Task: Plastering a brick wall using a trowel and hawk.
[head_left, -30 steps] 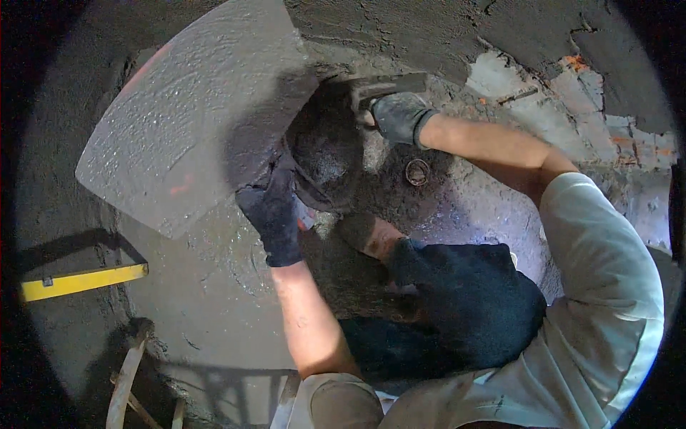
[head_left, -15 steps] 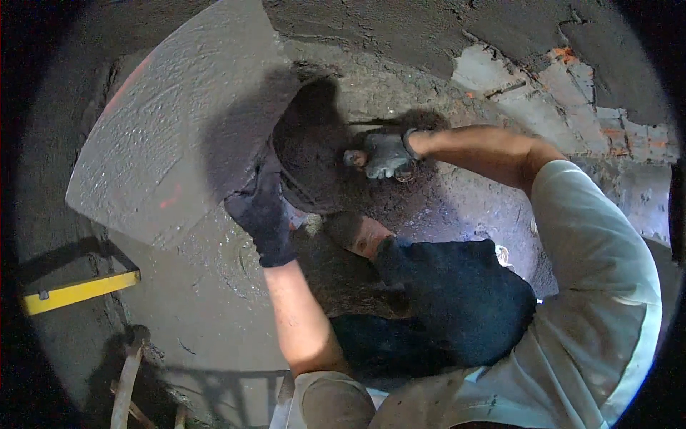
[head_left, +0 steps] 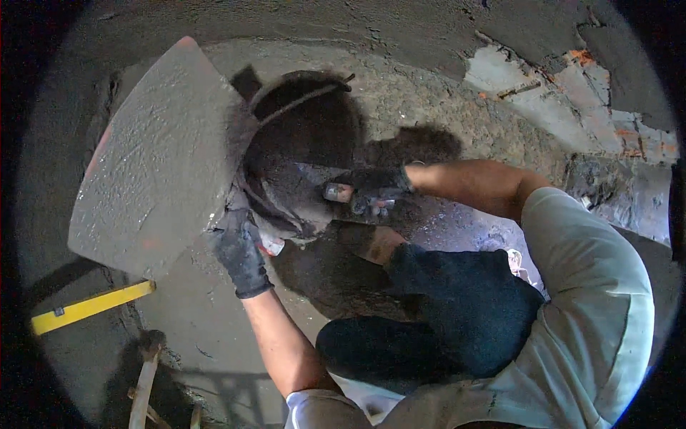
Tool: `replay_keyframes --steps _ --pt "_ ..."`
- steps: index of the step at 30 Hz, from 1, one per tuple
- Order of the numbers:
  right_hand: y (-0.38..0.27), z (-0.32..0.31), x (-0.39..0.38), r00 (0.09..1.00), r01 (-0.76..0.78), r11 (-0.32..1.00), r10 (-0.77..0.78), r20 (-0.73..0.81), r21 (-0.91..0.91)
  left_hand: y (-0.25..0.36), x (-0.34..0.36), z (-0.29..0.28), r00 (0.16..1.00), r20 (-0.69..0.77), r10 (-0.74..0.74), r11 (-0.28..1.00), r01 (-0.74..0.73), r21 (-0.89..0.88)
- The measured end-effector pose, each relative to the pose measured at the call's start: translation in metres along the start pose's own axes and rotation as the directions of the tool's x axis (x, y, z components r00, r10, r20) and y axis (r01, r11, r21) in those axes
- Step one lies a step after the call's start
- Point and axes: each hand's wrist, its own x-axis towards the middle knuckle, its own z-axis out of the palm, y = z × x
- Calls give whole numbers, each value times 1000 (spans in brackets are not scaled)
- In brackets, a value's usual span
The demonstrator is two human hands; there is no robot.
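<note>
My left hand (head_left: 239,250), in a dark grey glove, is closed at the right corner of a large fan-shaped plastering board (head_left: 153,161). Wet grey mortar coats the board, and reddish colour shows along its edge. Against the board's right side is a dark round bucket (head_left: 307,118), its mouth towards me. Inside the bucket's mouth lies the grey blade of a trowel (head_left: 307,175). My right hand (head_left: 379,193), gloved too, is closed round the trowel's handle; shadow hides part of the fingers. A small red-and-white piece (head_left: 271,247) shows beside my left hand.
A yellow spirit level (head_left: 93,307) lies at the left. Wooden poles (head_left: 145,382) stand at the lower left. Broken plaster and orange brick (head_left: 582,57) show at the upper right. My bent knee in dark trousers (head_left: 457,307) is close below the bucket.
The board has dropped lower and now shows whole, with my left hand moved down and left. My right hand and the trowel have moved left into the bucket, whose handle now shows.
</note>
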Motion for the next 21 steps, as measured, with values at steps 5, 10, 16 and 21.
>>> replay_keyframes --steps 5,10,16,21 --pt "-31 36 -13 994 43 970 -66 90 239 4 -11 -41 924 -154 351 924 -315 219" --pt "-41 27 -27 955 271 962 -265 136 -28 18 -83 -99 914 -137 -381 827 271 -492" --pt "-89 96 -55 913 374 919 -343 220 -120 -21 -180 -88 795 77 -601 409 389 -825" --pt "-53 125 -71 909 105 810 -314 -274 -577 33 -151 -23 575 466 -672 421 815 -398"
